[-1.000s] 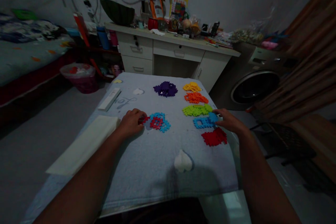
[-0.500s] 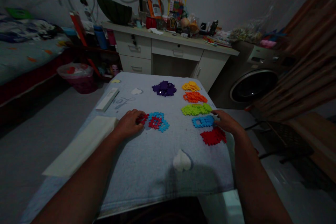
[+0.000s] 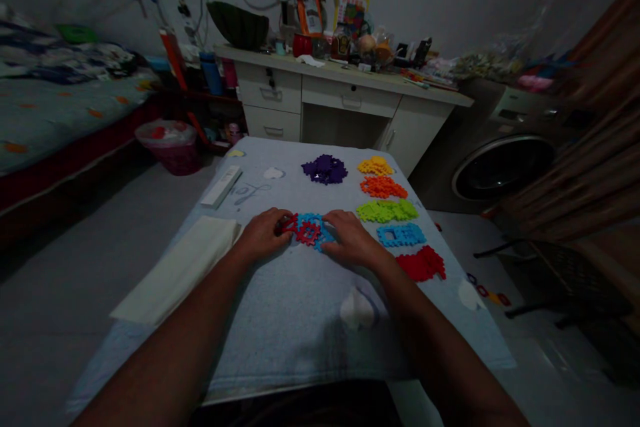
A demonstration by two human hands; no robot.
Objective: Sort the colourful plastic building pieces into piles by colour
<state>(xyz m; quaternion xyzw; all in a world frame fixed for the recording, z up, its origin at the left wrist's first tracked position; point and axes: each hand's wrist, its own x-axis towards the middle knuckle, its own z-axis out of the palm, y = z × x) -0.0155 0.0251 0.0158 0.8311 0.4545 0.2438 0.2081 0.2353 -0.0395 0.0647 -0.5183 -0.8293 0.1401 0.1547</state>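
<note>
A small cluster of joined red and blue plastic tiles [image 3: 307,229] lies on the grey cloth-covered table [image 3: 280,320]. My left hand [image 3: 263,235] grips the cluster's left edge with curled fingers. My right hand [image 3: 349,237] rests on its right edge, fingers bent over the blue tiles. To the right lie sorted piles in a column: yellow [image 3: 375,165], orange [image 3: 383,187], green [image 3: 387,211], blue [image 3: 401,235] and red [image 3: 423,264]. A purple pile [image 3: 325,169] lies farther back.
A folded white cloth [image 3: 175,270] and a white box [image 3: 221,187] sit at the table's left. A white lump [image 3: 356,308] lies near the front. A desk [image 3: 340,90], washing machine [image 3: 500,160], bed [image 3: 55,113] and pink bin [image 3: 167,145] surround the table. Small pieces lie on the floor [image 3: 487,292].
My right hand left the blue pile on the right and moved left onto the red and blue cluster. My left hand stayed on the cluster. The camera view shifted slightly.
</note>
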